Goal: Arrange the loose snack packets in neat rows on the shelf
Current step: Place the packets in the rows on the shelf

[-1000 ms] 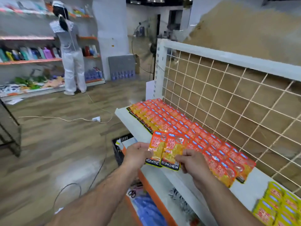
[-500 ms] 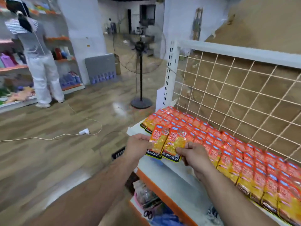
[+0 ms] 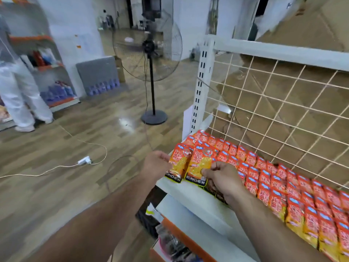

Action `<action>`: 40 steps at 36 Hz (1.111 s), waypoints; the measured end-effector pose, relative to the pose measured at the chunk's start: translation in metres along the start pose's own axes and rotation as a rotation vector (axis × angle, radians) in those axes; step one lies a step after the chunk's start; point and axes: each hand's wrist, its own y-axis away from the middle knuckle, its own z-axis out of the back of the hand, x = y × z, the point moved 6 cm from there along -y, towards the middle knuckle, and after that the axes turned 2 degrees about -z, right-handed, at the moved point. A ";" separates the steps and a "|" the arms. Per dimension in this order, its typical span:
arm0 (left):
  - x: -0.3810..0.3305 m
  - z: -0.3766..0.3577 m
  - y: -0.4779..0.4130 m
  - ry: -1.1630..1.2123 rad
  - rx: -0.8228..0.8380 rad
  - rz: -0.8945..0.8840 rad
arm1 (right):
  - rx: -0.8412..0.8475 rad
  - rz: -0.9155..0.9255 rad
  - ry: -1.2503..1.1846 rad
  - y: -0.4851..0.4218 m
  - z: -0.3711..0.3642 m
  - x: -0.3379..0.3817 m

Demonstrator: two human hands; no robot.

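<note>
Packets first: the left packet [image 3: 178, 163] and the right packet [image 3: 200, 165] are upright and side by side, edges touching, with the dark brand strips at the bottom. They hang just above the front left corner of the shelf [image 3: 188, 195]. My left hand [image 3: 156, 165] pinches the left packet by its outer edge, fingers curled behind it. My right hand [image 3: 222, 178] pinches the right packet low on its right side, thumb on the face. Both grips are closed firmly on the foil.

A second ago I held this same pair over the front edge further along, opposite the middle of the rows [image 3: 283, 188]. I have since carried them leftward to the end where the rows begin. The pair has kept its side-by-side order, and neither grip has shifted.

I judge from this that the carry is over and the placing comes next. The bare white strip along the front edge at this end looks like the spot for them. Something dark shows under my right palm, and I cannot tell whether it is packets already laid.

Behind the rows stands the wire grid [image 3: 283, 114]. Off the shelf's left end, on the floor, are a fan [image 3: 151, 53] and an extension socket [image 3: 84, 160].
</note>
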 end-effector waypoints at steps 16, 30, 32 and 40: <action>0.001 0.005 -0.051 -0.653 0.160 -0.282 | -0.287 -0.044 0.053 0.002 -0.027 -0.002; 0.000 0.008 -0.055 -0.736 0.367 -0.420 | -0.457 -0.111 0.040 0.025 -0.048 -0.008; -0.004 0.011 -0.053 -0.750 0.364 -0.447 | -0.465 -0.125 0.057 0.022 -0.052 -0.007; -0.006 0.018 -0.055 -0.686 0.393 -0.464 | -0.426 -0.206 0.206 0.010 -0.063 -0.008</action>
